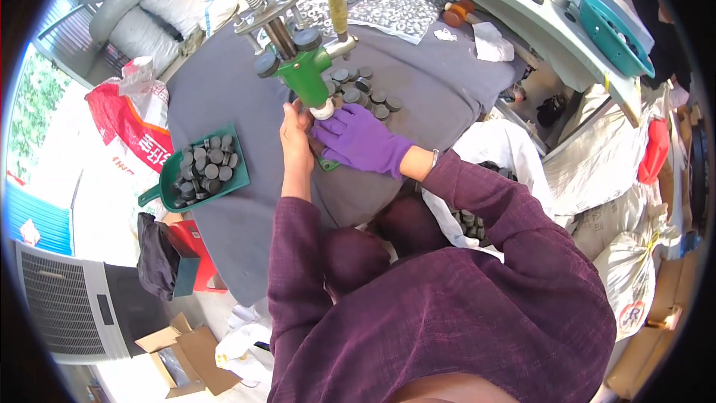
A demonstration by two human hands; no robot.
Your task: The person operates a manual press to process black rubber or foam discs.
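Both my hands meet around the white lower tip (322, 110) of a green bench press (304, 80). My bare left hand (296, 138) is upright on the tip's left side, its fingers bent inward. What those fingers hold is hidden. On the other side, my right hand (362, 140) wears a purple glove. Its fingers stretch left toward the spot below the tip and look apart; nothing shows in them. Just behind the glove lies a pile of small round dark pieces (378, 97). A green scoop (240, 179) to the left holds several similar pieces.
A grey cloth (224, 97) covers the table. Small metal parts (395, 11) lie on plastic at the back, near an orange-headed mallet (457, 13). An open white sack (514, 145) with dark pieces stands by my right arm. A teal basin (613, 33) sits on the side table.
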